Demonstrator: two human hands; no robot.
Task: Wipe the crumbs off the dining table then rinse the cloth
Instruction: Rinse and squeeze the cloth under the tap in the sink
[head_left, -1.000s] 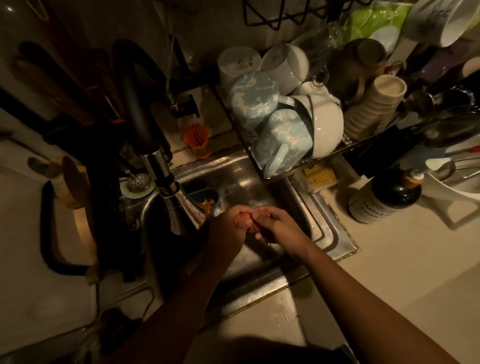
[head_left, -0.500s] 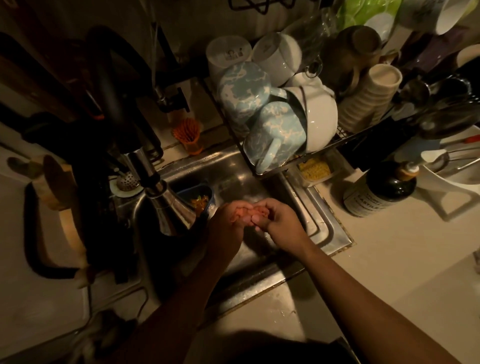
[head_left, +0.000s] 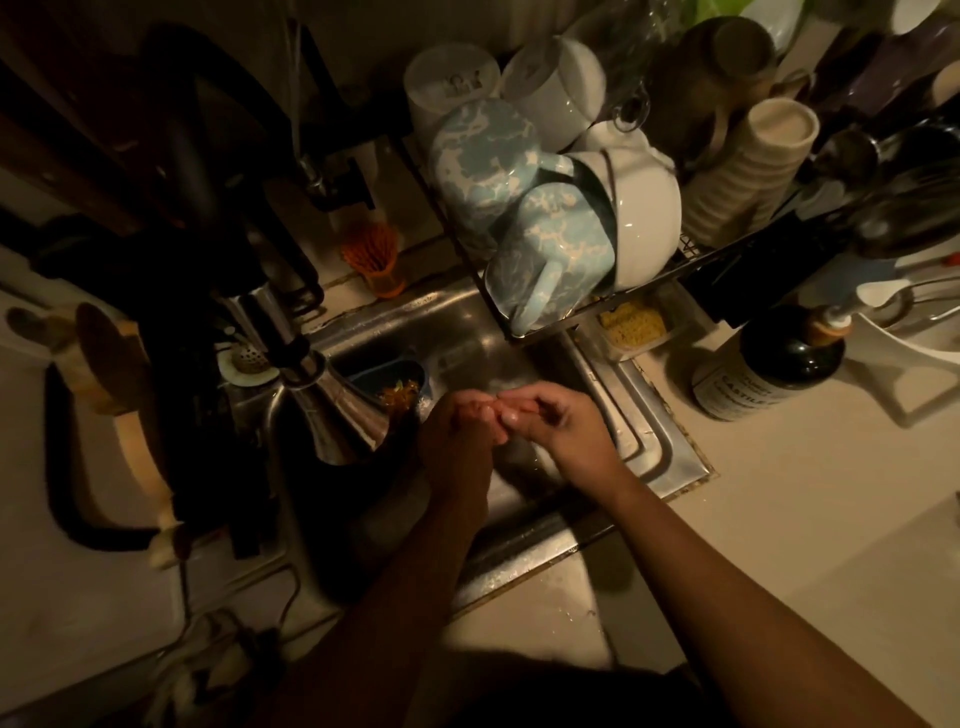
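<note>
Over the steel sink (head_left: 655, 436) my left hand (head_left: 452, 441) and my right hand (head_left: 561, 423) meet above the basin. The fingers of both are curled, and my right fingertips lie over my left fingers. No cloth shows between them; the light is dim, so whether a small wad is hidden inside I cannot tell. The chrome faucet head (head_left: 332, 410) hangs just left of my left hand. No running water can be made out.
A blue strainer (head_left: 397, 387) with food scraps sits in the sink's back left. A dish rack (head_left: 691, 260) full of mugs and bowls overhangs the back right. A dark soap bottle (head_left: 769, 371), yellow sponge (head_left: 631, 322) and orange brush (head_left: 376, 260) stand around the sink.
My hands stay joined over the basin, and the fingers have shifted slightly against each other. The camera has tipped a little, so everything sits lower in view.
</note>
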